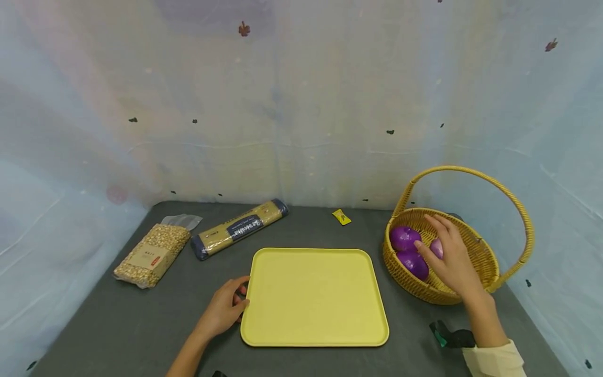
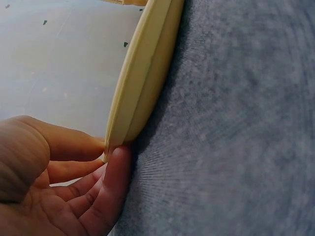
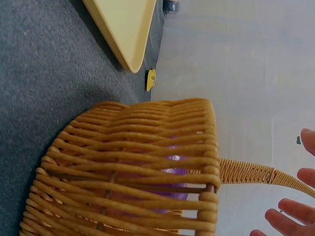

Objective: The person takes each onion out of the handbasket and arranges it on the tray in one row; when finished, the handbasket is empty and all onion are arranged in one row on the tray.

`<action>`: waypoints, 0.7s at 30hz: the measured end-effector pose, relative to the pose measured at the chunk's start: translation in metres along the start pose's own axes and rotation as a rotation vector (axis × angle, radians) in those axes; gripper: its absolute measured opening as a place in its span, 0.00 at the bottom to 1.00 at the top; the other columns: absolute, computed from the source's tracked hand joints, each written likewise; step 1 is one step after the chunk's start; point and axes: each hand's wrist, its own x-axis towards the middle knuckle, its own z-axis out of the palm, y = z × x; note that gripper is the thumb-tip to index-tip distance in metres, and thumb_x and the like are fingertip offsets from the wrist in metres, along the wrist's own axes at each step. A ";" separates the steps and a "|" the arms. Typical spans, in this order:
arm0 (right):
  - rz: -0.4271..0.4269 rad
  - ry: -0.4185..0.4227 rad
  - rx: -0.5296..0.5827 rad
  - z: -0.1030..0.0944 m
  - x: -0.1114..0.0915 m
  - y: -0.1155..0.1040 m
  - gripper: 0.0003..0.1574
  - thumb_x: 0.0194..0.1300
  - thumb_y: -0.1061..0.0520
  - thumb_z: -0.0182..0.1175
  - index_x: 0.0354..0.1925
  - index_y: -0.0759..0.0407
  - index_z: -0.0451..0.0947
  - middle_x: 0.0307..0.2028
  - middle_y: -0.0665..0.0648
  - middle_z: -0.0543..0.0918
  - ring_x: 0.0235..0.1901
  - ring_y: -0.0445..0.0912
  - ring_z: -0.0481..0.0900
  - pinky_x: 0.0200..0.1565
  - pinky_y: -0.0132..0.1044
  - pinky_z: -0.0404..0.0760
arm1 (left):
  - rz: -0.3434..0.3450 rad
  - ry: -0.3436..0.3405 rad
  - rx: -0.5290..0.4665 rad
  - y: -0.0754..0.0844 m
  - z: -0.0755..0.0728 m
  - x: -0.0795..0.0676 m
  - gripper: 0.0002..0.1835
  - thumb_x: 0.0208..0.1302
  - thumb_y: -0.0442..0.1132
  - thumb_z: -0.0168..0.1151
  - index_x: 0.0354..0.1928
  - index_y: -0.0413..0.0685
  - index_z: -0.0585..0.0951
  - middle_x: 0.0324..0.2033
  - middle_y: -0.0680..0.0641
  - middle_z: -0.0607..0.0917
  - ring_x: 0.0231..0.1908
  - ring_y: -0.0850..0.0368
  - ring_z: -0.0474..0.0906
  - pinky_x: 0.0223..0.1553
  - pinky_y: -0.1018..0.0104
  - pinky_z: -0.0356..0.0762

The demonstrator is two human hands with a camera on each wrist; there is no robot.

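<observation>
In the head view my left hand (image 1: 225, 308) holds the left edge of a yellow rectangular tray (image 1: 316, 297) lying on the table. The left wrist view shows the thumb and fingers of that hand (image 2: 74, 172) pinching the rim of the tray (image 2: 142, 73). My right hand (image 1: 449, 259) hovers over a wicker basket (image 1: 478, 251), fingers spread and holding nothing. Inside the basket sit round, glossy purple onions (image 1: 413, 263), one of them partly hidden behind the hand. Only fingertips of the right hand (image 3: 290, 216) show beside the basket handle (image 3: 246, 171) in the right wrist view.
A bag of pale beans or grains (image 1: 153, 254) lies at the left, beside a long gold and navy pasta packet (image 1: 240, 229). Behind the tray is a small yellow sachet (image 1: 341, 217). A black strap (image 1: 452, 335) lies near the right forearm. A pale curtain (image 1: 301, 104) hangs behind the table.
</observation>
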 end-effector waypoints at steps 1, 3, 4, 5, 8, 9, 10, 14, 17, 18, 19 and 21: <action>0.001 0.002 0.000 0.000 0.001 0.001 0.42 0.55 0.64 0.65 0.66 0.61 0.61 0.61 0.71 0.61 0.59 0.67 0.60 0.52 0.69 0.63 | -0.001 0.001 0.004 0.000 0.000 0.000 0.27 0.56 0.23 0.60 0.60 0.35 0.69 0.36 0.44 0.72 0.23 0.60 0.71 0.13 0.69 0.76; -0.001 0.007 -0.004 -0.001 0.002 0.003 0.42 0.54 0.64 0.65 0.66 0.62 0.61 0.61 0.71 0.62 0.60 0.67 0.60 0.52 0.68 0.63 | -0.005 0.002 0.009 0.000 0.000 0.000 0.27 0.57 0.23 0.60 0.60 0.35 0.70 0.36 0.44 0.72 0.23 0.60 0.71 0.13 0.69 0.76; -0.003 0.008 -0.004 -0.001 0.003 0.004 0.42 0.54 0.64 0.65 0.66 0.63 0.61 0.61 0.71 0.62 0.59 0.67 0.60 0.53 0.68 0.63 | -0.008 0.002 0.010 -0.001 0.000 0.001 0.27 0.57 0.23 0.60 0.60 0.35 0.69 0.36 0.44 0.72 0.23 0.60 0.71 0.14 0.69 0.76; -0.007 0.010 -0.004 -0.002 0.004 0.005 0.42 0.54 0.65 0.65 0.65 0.63 0.62 0.61 0.71 0.62 0.59 0.66 0.60 0.53 0.68 0.63 | -0.012 0.003 0.013 -0.001 0.001 0.001 0.27 0.57 0.23 0.60 0.60 0.36 0.69 0.36 0.44 0.72 0.23 0.60 0.71 0.14 0.69 0.76; -0.007 0.010 -0.006 -0.003 0.006 0.007 0.41 0.55 0.64 0.65 0.65 0.63 0.62 0.62 0.70 0.62 0.59 0.66 0.61 0.54 0.66 0.63 | -0.023 0.006 0.020 0.000 0.001 0.001 0.27 0.57 0.24 0.60 0.60 0.37 0.70 0.36 0.45 0.72 0.22 0.60 0.71 0.14 0.69 0.76; -0.001 0.006 -0.006 -0.003 0.007 0.008 0.41 0.55 0.64 0.65 0.65 0.63 0.62 0.62 0.69 0.62 0.59 0.65 0.61 0.54 0.66 0.63 | -0.021 0.005 0.020 0.000 0.001 0.001 0.27 0.57 0.24 0.60 0.60 0.37 0.69 0.36 0.45 0.72 0.22 0.60 0.71 0.14 0.69 0.76; 0.004 0.002 -0.007 -0.004 0.007 0.008 0.40 0.56 0.63 0.65 0.65 0.63 0.62 0.62 0.69 0.62 0.59 0.65 0.60 0.54 0.66 0.63 | -0.019 0.005 0.018 0.000 0.001 0.001 0.27 0.57 0.24 0.60 0.60 0.37 0.69 0.36 0.45 0.72 0.22 0.60 0.71 0.14 0.69 0.76; 0.032 -0.016 -0.012 -0.005 0.009 0.009 0.39 0.58 0.61 0.63 0.66 0.60 0.61 0.63 0.70 0.60 0.61 0.66 0.59 0.54 0.68 0.61 | -0.001 0.003 0.008 0.001 0.000 0.000 0.27 0.57 0.24 0.60 0.60 0.36 0.69 0.36 0.44 0.72 0.22 0.60 0.70 0.13 0.69 0.76; 0.049 -0.024 -0.015 -0.005 0.009 0.010 0.39 0.59 0.60 0.63 0.66 0.59 0.61 0.63 0.70 0.60 0.61 0.67 0.58 0.54 0.69 0.60 | 0.006 -0.001 0.002 0.002 -0.001 -0.001 0.27 0.57 0.24 0.60 0.60 0.35 0.69 0.36 0.44 0.72 0.22 0.60 0.70 0.13 0.69 0.76; 0.055 -0.026 -0.016 -0.006 0.010 0.011 0.38 0.60 0.59 0.62 0.66 0.59 0.61 0.63 0.71 0.60 0.61 0.67 0.57 0.54 0.69 0.60 | 0.006 -0.002 0.001 0.002 -0.001 -0.001 0.27 0.57 0.24 0.60 0.60 0.35 0.69 0.36 0.44 0.72 0.22 0.60 0.70 0.13 0.69 0.76; 0.058 -0.025 -0.017 -0.006 0.010 0.011 0.38 0.60 0.59 0.62 0.66 0.60 0.62 0.63 0.71 0.60 0.61 0.67 0.57 0.54 0.70 0.60 | 0.005 -0.003 -0.001 0.002 -0.001 -0.001 0.27 0.57 0.24 0.60 0.60 0.35 0.69 0.36 0.44 0.72 0.22 0.60 0.70 0.13 0.69 0.76; 0.061 -0.019 -0.017 -0.006 0.011 0.012 0.37 0.60 0.59 0.62 0.65 0.61 0.62 0.62 0.72 0.60 0.61 0.68 0.57 0.53 0.70 0.60 | 0.002 -0.002 0.000 0.002 -0.001 -0.001 0.27 0.57 0.23 0.60 0.60 0.35 0.69 0.36 0.44 0.72 0.22 0.60 0.70 0.13 0.69 0.76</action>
